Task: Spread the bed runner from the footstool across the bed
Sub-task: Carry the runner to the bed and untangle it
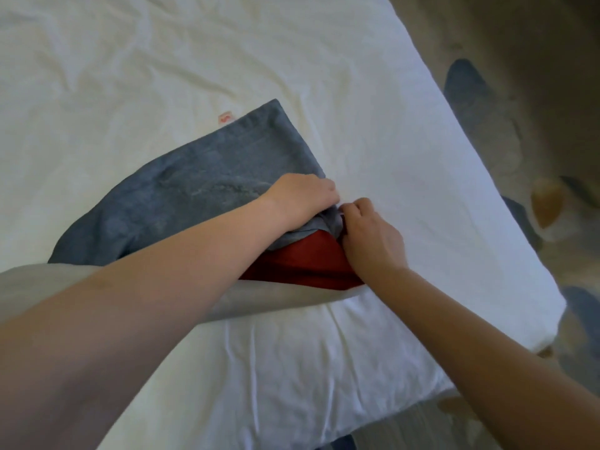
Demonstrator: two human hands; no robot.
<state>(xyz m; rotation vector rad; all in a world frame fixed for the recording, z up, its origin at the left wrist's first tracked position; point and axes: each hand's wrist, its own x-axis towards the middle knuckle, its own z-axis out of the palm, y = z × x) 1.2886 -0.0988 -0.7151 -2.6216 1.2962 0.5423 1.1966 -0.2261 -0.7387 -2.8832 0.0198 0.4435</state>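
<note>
Unreadable red tag beside runner

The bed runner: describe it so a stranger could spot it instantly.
On the white bed, near its foot edge, both hands meet over a folded cloth bundle. That is the bed runner: blue-grey fuzzy fabric with a red layer showing underneath, the only coloured cloth on the sheets.
</note>
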